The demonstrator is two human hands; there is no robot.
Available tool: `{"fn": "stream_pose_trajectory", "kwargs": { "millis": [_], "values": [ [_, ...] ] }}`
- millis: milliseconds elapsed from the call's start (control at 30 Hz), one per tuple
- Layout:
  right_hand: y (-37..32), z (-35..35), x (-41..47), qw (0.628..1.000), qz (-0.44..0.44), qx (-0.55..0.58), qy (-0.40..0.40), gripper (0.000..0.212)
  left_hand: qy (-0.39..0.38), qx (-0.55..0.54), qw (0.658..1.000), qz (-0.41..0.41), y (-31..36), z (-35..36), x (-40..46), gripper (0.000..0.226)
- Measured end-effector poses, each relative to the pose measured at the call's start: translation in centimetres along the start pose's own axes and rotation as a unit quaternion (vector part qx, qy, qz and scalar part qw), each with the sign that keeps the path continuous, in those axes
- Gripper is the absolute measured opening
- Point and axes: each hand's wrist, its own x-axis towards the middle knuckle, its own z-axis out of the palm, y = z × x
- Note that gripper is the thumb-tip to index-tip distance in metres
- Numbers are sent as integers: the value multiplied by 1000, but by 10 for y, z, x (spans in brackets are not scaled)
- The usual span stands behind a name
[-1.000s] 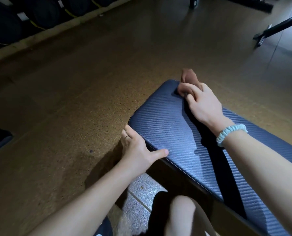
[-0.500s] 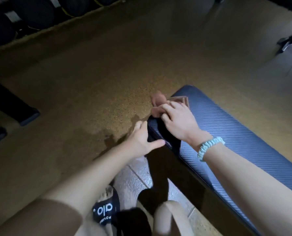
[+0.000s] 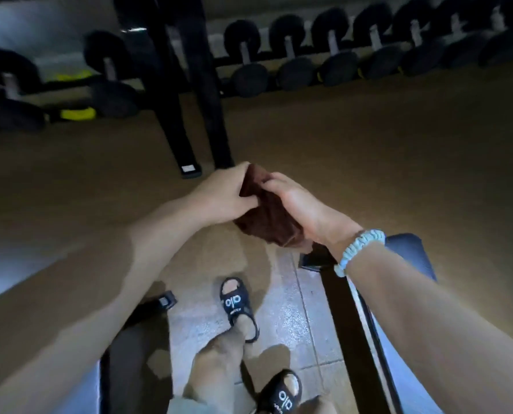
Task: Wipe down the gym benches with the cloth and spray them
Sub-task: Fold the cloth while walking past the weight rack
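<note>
the floor (image 3: 368, 150) is spreading brown and speckled all around the bench, giving way to pale tile nearer the person's feet. beyond the bench, at the far wall, a long rack of dumbbells (image 3: 324, 58) is running across the view, with a dark upright frame (image 3: 189, 100) standing between that rack and the bench. the bench (image 3: 410, 255) itself, a blue padded one, is showing only in part at the right, its rounded end poking out past the right forearm and its long axis seeming to run from that end back toward the person's right side; a dark frame rail is lying just left of its pad. black slides (image 3: 237, 303) are sitting on the tile to the left of the bench. the brown cloth (image 3: 267, 216) is hanging bunched in the air, up and left of the bench end, not touching the pad. the left hand (image 3: 219, 195) is gripping its upper edge with curled fingers, and the right hand (image 3: 300, 201) is pinching it from the other side, a pale blue scrunchie on that wrist. no spray bottle is showing. the bench is lying down and right of the cloth, so the right hand is looking nearer for carrying it back.
</note>
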Motion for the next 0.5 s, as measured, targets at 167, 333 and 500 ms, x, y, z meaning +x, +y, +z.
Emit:
{"fn": "stream_pose_trajectory", "kwargs": {
  "millis": [167, 333, 500],
  "values": [
    [-77, 103, -8, 977, -3, -180, -113, 39, 32, -97, 993, -57, -33, -109, -92, 24],
    [-120, 212, 14, 908, -76, -350, -219, 16, 72, -186, 974, -112, -105, -187, -165, 27],
    [-150, 304, 45, 836, -117, -467, -263, 11, 83, -216, 963, -136, -165, -250, -218, 26]
  ]
}}
